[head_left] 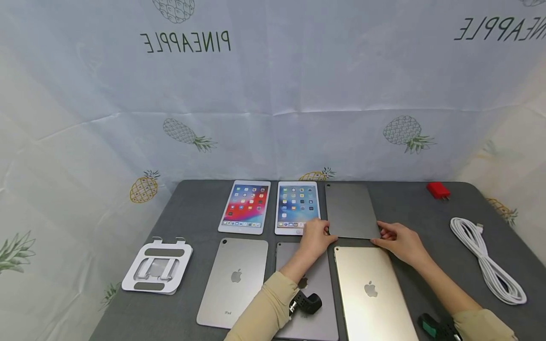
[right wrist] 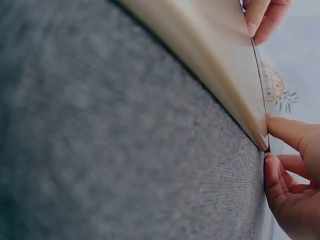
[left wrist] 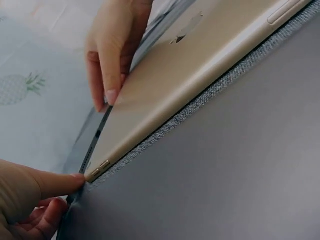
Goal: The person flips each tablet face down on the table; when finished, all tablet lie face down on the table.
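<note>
A dark grey tablet [head_left: 350, 208] lies face down in the back row. My left hand [head_left: 315, 237] pinches its near left corner between thumb and fingers, while my right hand [head_left: 398, 241] grips the near right corner. Just in front of it lies a gold tablet [head_left: 367, 270], back side up, its edge and buttons close up in the left wrist view. My left forearm passes over a grey tablet [head_left: 322, 289] with its back up. In the right wrist view the right hand [right wrist: 295, 175] has its thumb and curled fingers at the dark tablet's edge.
Two white tablets with lit screens, one left [head_left: 245, 206] and one right [head_left: 297, 208], lie in the back row. A silver tablet [head_left: 234, 258] lies front left beside a white folding stand [head_left: 158, 266]. A red plug adapter [head_left: 438, 190] and coiled white cable [head_left: 486, 260] are at right.
</note>
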A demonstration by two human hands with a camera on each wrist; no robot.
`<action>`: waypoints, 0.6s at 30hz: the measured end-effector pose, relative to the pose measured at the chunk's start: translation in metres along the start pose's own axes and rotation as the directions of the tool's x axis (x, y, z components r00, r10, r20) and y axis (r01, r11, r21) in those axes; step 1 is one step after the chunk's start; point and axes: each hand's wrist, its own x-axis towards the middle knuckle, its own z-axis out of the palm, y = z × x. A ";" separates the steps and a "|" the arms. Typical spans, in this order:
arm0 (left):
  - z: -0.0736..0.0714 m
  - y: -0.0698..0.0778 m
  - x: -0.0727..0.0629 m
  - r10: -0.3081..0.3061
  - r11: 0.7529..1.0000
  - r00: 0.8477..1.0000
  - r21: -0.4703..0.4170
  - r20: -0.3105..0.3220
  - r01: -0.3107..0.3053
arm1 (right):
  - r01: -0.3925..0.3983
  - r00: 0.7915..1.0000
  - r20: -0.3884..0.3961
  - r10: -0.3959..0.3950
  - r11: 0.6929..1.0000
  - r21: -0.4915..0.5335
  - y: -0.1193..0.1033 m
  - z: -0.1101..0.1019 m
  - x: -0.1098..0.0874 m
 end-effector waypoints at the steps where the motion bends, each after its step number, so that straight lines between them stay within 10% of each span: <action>1: 0.000 0.000 0.001 0.006 1.000 1.000 0.007 0.005 -0.006 | -0.002 1.000 0.002 0.002 1.000 0.002 0.000 0.000 0.000; 10: -0.003 -0.001 0.002 0.027 0.999 0.999 0.029 0.041 -0.028 | -0.016 1.000 0.021 0.016 1.000 0.024 0.000 -0.001 0.001; 18: -0.017 -0.004 -0.003 -0.048 0.978 0.996 -0.198 0.070 0.061 | -0.006 1.000 -0.010 0.007 0.997 0.080 -0.015 -0.004 0.002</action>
